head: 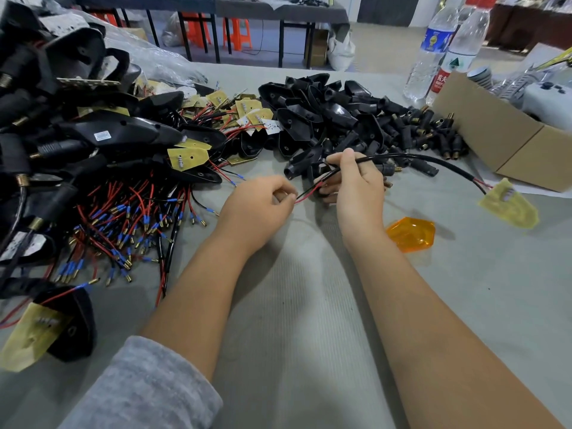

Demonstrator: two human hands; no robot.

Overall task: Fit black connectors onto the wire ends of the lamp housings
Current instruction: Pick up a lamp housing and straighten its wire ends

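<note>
My right hand is closed around the black cable; my left hand pinches its red and black wire ends between the two hands. Risk, as I judge it: the thin ends may bend or slip from the pinch, since no connector is visibly held. The loose connectors lie beyond my right hand. The wire tips are hidden under my left fingers.
</note>
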